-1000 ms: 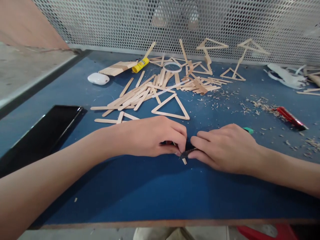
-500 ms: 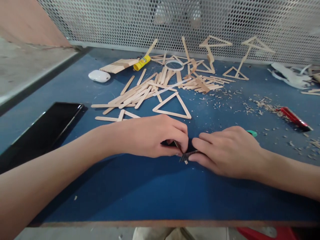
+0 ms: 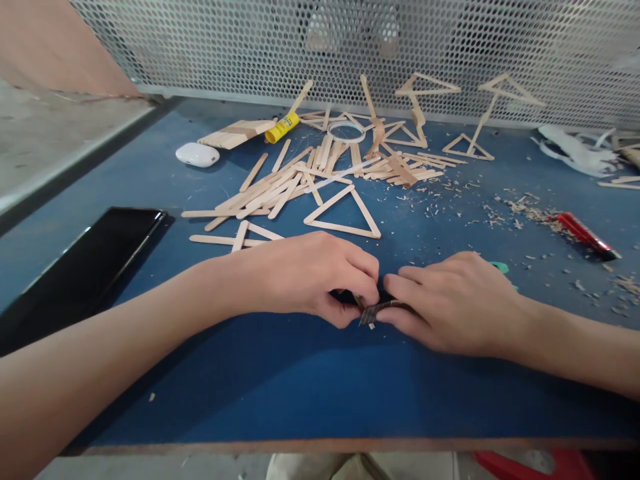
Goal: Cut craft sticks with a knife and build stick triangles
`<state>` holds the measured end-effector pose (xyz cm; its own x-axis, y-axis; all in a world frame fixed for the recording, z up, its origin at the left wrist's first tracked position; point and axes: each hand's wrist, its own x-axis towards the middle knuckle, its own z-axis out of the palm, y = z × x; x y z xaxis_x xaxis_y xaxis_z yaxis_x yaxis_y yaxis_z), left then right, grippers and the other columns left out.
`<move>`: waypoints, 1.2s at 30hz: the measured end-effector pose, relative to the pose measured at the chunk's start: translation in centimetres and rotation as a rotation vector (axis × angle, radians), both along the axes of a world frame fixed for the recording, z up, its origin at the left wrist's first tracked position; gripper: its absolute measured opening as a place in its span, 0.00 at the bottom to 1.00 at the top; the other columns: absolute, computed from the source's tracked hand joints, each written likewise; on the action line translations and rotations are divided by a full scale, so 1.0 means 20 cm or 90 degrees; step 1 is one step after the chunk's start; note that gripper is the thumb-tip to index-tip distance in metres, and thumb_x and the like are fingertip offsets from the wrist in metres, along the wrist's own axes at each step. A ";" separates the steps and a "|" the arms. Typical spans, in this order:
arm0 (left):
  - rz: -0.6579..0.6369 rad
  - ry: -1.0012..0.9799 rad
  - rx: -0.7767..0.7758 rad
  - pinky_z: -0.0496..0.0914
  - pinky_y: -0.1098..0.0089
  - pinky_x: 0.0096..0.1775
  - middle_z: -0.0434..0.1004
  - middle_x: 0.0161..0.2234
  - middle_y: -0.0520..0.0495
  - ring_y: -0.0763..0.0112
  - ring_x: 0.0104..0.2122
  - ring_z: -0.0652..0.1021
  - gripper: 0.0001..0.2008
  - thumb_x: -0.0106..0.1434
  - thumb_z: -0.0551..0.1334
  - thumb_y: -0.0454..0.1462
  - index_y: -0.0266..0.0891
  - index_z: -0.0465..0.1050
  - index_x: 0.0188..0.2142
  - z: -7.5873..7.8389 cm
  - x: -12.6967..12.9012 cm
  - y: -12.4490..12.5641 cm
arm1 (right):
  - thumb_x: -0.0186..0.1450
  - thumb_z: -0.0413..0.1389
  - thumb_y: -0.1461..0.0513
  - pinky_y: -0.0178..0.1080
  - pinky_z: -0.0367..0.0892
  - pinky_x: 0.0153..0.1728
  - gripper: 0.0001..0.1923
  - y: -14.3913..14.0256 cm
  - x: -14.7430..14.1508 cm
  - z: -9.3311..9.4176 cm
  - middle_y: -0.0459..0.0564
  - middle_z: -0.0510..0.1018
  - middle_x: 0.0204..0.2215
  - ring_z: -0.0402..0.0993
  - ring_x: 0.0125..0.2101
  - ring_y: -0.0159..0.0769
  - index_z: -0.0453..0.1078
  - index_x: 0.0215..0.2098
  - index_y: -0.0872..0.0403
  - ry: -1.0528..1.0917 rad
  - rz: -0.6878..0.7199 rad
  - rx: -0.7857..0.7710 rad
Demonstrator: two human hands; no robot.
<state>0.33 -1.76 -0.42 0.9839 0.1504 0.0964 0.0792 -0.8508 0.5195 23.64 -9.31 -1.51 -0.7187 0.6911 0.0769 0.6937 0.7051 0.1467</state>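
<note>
My left hand (image 3: 320, 277), fingers pinched, grips a wooden craft stick (image 3: 371, 326), mostly hidden by the fingers, with a small end showing below the blade. In my right hand (image 3: 453, 303) is a dark, segmented cutter blade (image 3: 370, 313), its tip lying across the stick. Both hands are close together, low over the blue table (image 3: 280, 393). Just behind them lies a triangle of craft sticks (image 3: 345, 231). Another stick frame (image 3: 241, 235) is partly covered by my left forearm.
Loose craft sticks (image 3: 280, 193), a glue stick (image 3: 283, 128), a tape ring (image 3: 347, 131) and a white case (image 3: 197, 155) lie farther back. A phone (image 3: 85, 260) is at left. Wood shavings surround a red cutter handle (image 3: 585, 235) at right. A perforated metal panel (image 3: 225, 47) stands behind.
My left thumb and fingers have shifted slightly downward around the stick. The blade has turned a little, showing more of its flat side. The view has moved slightly.
</note>
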 end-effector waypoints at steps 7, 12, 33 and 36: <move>0.034 -0.023 0.115 0.63 0.67 0.43 0.74 0.42 0.50 0.69 0.39 0.72 0.06 0.63 0.67 0.32 0.44 0.80 0.31 0.03 0.00 -0.01 | 0.76 0.43 0.48 0.40 0.35 0.25 0.24 0.00 0.00 0.00 0.43 0.80 0.27 0.68 0.18 0.32 0.73 0.35 0.51 0.000 0.006 -0.002; 0.076 -0.025 0.152 0.57 0.65 0.45 0.70 0.42 0.49 0.68 0.41 0.68 0.06 0.63 0.68 0.35 0.46 0.81 0.30 0.03 -0.01 -0.02 | 0.76 0.43 0.48 0.40 0.35 0.24 0.24 0.00 0.00 0.00 0.43 0.80 0.26 0.68 0.18 0.32 0.74 0.36 0.51 0.002 0.008 -0.004; 0.022 0.007 -0.054 0.68 0.75 0.40 0.78 0.37 0.51 0.75 0.36 0.77 0.06 0.67 0.64 0.31 0.43 0.80 0.36 0.03 -0.01 0.03 | 0.75 0.48 0.48 0.39 0.45 0.24 0.26 0.02 -0.01 -0.02 0.43 0.74 0.19 0.64 0.18 0.29 0.76 0.28 0.52 0.109 0.070 0.149; 0.033 0.021 -0.066 0.69 0.77 0.38 0.77 0.37 0.51 0.76 0.34 0.77 0.06 0.67 0.64 0.32 0.43 0.80 0.36 0.03 -0.01 0.03 | 0.74 0.48 0.47 0.39 0.44 0.23 0.26 0.03 -0.01 -0.02 0.43 0.74 0.18 0.65 0.18 0.29 0.75 0.27 0.52 0.097 0.066 0.148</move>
<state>0.17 -1.21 0.10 0.9768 0.2091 0.0455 0.1405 -0.7870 0.6007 23.50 -8.75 -1.98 -0.7528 0.5659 0.3362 0.6460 0.7331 0.2126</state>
